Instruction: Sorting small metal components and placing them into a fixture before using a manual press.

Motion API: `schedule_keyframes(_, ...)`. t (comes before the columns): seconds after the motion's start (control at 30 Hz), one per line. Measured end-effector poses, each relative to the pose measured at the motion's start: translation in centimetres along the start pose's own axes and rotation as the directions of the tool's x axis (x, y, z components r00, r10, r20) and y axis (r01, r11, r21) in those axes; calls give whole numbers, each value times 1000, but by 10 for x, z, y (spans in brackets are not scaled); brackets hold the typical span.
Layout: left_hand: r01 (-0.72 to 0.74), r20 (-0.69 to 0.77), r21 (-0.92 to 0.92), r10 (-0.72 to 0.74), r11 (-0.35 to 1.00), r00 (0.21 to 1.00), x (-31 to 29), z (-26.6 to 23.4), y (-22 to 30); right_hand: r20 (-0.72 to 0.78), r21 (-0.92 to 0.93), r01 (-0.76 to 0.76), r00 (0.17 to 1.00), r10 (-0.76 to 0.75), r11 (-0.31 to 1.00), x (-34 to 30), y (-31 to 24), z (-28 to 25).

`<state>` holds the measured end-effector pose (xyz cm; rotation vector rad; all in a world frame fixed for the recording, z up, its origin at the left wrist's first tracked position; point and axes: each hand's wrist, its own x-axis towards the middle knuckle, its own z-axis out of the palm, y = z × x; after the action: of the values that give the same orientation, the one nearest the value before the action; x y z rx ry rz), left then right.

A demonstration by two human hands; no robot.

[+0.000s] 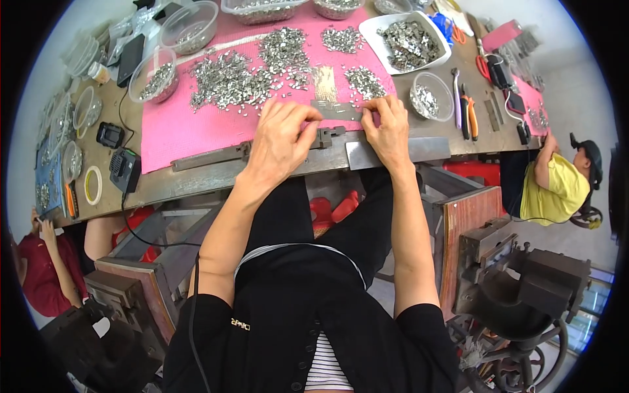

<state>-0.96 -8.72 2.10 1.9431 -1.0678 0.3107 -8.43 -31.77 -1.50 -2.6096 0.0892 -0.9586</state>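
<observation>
My left hand [280, 137] is over the near edge of the pink mat, its thumb and forefinger pressed together in a pinch. What lies in that pinch is too small to make out. My right hand [388, 130] is closed too, its fingertips at the right end of a flat grey metal plate [335, 110]; anything in them is hidden. Small pale pieces lie along the plate's far edge, before a patch of thin cream-coloured strips [324, 84]. Below my hands is a dark metal bar with a clamp-like block [327, 136]. A broad metal strip [429, 148] passes beneath my right wrist.
Heaps of small metal pieces [226, 82] cover the pink mat [170, 134]. A white tray [367, 29] and a clear tub [447, 98] hold more. Orange-handled pliers [472, 118] lie at right, a black charger [124, 169] at left. People sit at both sides, one in a yellow shirt [557, 190].
</observation>
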Motion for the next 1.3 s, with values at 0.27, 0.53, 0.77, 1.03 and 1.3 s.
schedule_keyframes(0.27,-59,145,29,55,998,988,35,58,-8,-36,-13,52,998,-52,999,-7,3,1)
schedule_keyframes(0.53,-92,242,88,68,992,968,42,58,-15,-37,85,-18,999,21,996,-6,2,-3)
schedule_keyframes(0.77,-77,238,58,61,995,969,42,55,-12,-17,286,-166,984,178,944,-4,-2,-13)
schedule_keyframes(1.03,-136,274,158,89,978,958,45,63,-10,-15,149,-63,998,66,987,-3,2,-6)
schedule_keyframes(1.3,-62,30,110,59,992,998,25,34,-8,5,109,-57,998,57,992,-5,8,-3)
